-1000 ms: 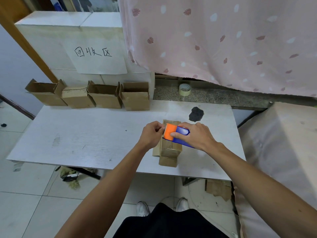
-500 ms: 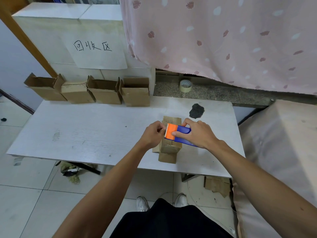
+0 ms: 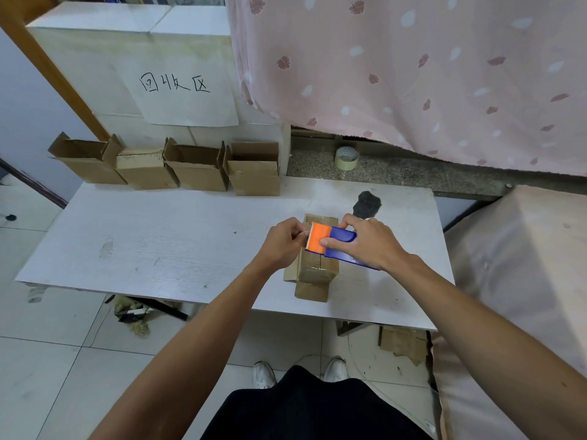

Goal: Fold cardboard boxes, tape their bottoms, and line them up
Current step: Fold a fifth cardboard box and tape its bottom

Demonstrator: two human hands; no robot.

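Observation:
A small brown cardboard box stands on the white table near its front edge, bottom side up. My right hand grips an orange and blue tape dispenser just above the box. My left hand is at the dispenser's serrated orange edge, fingers curled and pinching the tape end there. The tape itself is too thin to make out. Several folded boxes stand in a row at the table's back left.
A spare tape roll lies on the stone ledge behind the table. A dark patch marks the tabletop behind the box. A covered bulky object stands to the right. Cardboard scraps lie on the tiled floor.
Both hands and the dispenser stay together over the box, with only a slight shift. The camera view has tilted a little.

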